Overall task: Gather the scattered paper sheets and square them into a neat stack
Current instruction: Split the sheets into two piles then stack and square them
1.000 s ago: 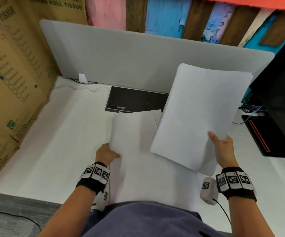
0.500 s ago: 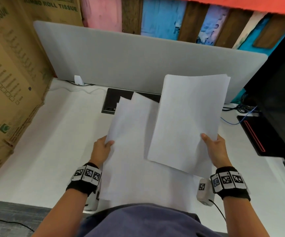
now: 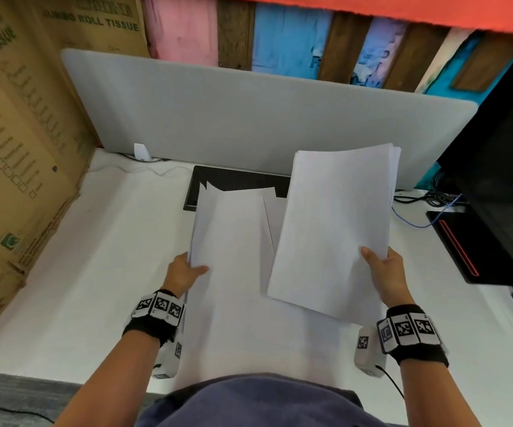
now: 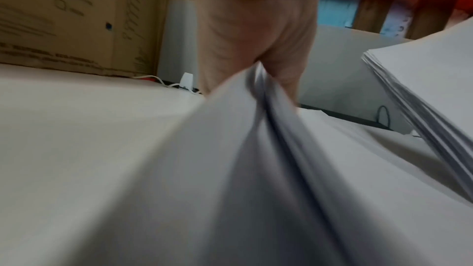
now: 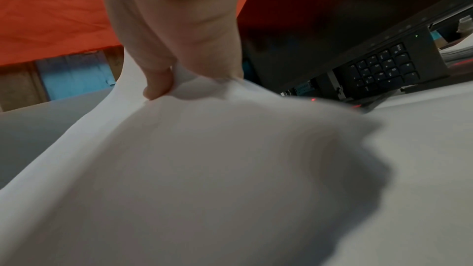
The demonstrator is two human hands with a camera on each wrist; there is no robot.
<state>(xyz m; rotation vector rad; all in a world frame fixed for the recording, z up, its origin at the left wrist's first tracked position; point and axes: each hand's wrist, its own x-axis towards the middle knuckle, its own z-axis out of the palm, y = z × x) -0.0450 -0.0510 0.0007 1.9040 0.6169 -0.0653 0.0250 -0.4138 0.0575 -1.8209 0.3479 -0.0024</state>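
At 9 o'clock, loose sheets (image 3: 233, 241) are pinched at their left edge by the left hand (image 3: 184, 272), lifted off the white surface (image 3: 95, 257). At 3 o'clock, a thicker stack (image 3: 335, 229) is gripped by the right hand (image 3: 384, 272), thumb on top, overlapping the loose sheets.

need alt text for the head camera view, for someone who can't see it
Seen from above, a person's right hand holds up a fairly even bundle of white sheets, while the left hand pinches the edge of a looser, fanned batch of sheets over a white desk. Behind stand a grey divider panel and cardboard boxes.
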